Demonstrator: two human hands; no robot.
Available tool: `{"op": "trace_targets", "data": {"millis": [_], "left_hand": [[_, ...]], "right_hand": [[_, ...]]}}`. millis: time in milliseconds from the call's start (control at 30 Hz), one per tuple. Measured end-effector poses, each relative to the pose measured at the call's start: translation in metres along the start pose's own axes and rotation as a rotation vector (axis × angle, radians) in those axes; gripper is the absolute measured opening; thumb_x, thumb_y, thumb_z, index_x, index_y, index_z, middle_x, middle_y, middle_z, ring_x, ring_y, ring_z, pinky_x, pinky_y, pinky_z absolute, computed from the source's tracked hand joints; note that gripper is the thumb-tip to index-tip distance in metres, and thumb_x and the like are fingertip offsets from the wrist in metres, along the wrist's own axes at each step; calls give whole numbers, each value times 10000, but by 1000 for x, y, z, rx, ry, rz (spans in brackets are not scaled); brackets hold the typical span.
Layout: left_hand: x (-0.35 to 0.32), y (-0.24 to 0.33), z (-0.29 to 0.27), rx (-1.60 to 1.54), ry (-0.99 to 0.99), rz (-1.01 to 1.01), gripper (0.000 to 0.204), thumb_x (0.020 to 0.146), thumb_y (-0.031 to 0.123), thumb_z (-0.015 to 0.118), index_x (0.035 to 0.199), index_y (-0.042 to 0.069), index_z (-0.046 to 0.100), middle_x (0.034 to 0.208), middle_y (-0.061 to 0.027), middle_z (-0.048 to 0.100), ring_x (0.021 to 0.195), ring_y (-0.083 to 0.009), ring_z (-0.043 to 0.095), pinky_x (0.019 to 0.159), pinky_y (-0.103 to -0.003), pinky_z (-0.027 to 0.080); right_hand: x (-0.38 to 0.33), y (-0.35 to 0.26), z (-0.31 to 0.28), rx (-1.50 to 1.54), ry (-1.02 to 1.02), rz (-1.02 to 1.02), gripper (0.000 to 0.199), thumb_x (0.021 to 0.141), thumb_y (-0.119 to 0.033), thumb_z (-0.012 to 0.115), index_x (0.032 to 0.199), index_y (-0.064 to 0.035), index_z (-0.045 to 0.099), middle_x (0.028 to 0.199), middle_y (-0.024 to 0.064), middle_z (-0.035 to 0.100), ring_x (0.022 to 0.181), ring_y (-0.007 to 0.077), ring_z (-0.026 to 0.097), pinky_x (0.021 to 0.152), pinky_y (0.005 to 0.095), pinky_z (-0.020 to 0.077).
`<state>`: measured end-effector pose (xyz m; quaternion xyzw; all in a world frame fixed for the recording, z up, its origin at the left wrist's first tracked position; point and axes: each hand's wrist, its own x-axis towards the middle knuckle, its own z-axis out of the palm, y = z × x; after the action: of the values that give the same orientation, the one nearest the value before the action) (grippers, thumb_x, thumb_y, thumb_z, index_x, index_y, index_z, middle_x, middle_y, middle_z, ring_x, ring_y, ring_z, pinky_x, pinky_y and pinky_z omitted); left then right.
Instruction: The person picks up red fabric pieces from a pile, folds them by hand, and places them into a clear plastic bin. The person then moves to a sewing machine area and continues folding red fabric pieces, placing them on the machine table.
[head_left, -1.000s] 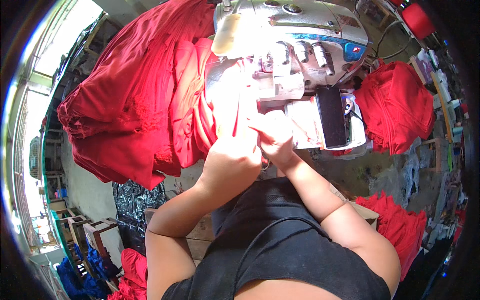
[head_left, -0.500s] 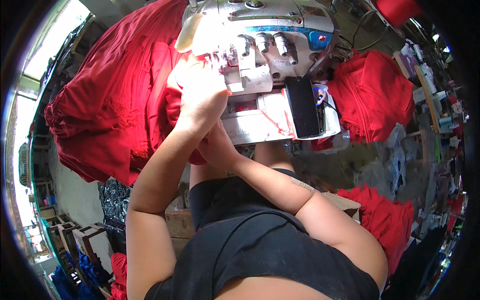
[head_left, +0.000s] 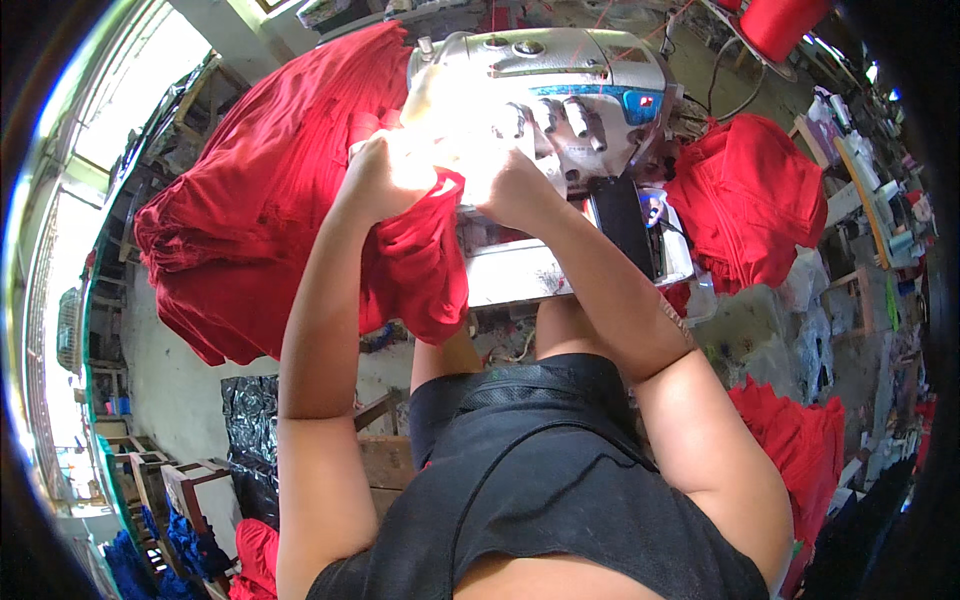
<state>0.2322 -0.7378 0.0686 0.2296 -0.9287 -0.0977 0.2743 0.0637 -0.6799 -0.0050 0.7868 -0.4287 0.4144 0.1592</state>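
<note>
In front of the white and blue sewing machine (head_left: 625,75), both my hands are raised at its left part, under a strong glare. My left hand (head_left: 383,185) is closed on a piece of red fabric (head_left: 425,265), which hangs down over the machine bed's left edge. To its right, my right hand (head_left: 515,190) is closed at the upper edge of the same fabric. Glare washes out the fingertips of both hands and the machine's needle area. A large heap of red fabric (head_left: 255,195) lies left of the machine, beside my left hand.
A black phone (head_left: 622,228) leans in a tray on the right of the white machine bed (head_left: 520,272). Another red fabric pile (head_left: 745,200) lies right of the machine. A red thread cone (head_left: 785,28) stands at the upper right. More red fabric (head_left: 795,440) is by my right elbow.
My hands, earlier close together and crossing at the machine's left, are now apart. The right has moved up and right; the red fabric now hangs between them. The view has shifted slightly.
</note>
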Motion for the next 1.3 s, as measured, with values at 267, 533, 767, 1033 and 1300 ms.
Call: {"op": "trace_targets", "data": {"millis": [267,533,767,1033,1300], "left_hand": [[-64,20,79,544,372,-165,530,709,206,655,1167,82,419,1078,-197,433,969,-405,456,822,-566,356],[-73,-22,69,482,224,256,336,764,173,550,1058,312,632,1110,117,579,1097,-161,439,909,-419,295],[-65,-13,72,428,192,167,287,737,161,578,999,238,667,1128,83,596,1104,-173,463,922,-425,295],[-68,5,52,341,93,96,443,745,62,537,1136,265,589,1247,27,543,1185,-212,457,987,-601,196],[-50,-27,53,233,73,209,473,672,-13,516,1095,164,629,1163,-83,589,1069,-296,524,932,-426,397]], "right_hand": [[9,-23,-13,365,-18,542,192,746,-78,551,891,-29,667,836,144,658,772,294,629,701,347,503],[-55,-74,19,412,219,667,285,682,73,497,907,-16,648,859,158,642,766,291,633,670,352,509],[-57,-68,31,321,265,584,263,662,67,510,872,-10,648,863,147,649,821,302,629,730,347,508],[-52,-58,34,202,298,526,296,673,117,503,915,6,633,884,149,640,833,288,633,755,334,507],[-43,-58,43,126,363,543,213,715,65,572,903,-14,635,880,147,642,840,286,635,762,332,505]]}}
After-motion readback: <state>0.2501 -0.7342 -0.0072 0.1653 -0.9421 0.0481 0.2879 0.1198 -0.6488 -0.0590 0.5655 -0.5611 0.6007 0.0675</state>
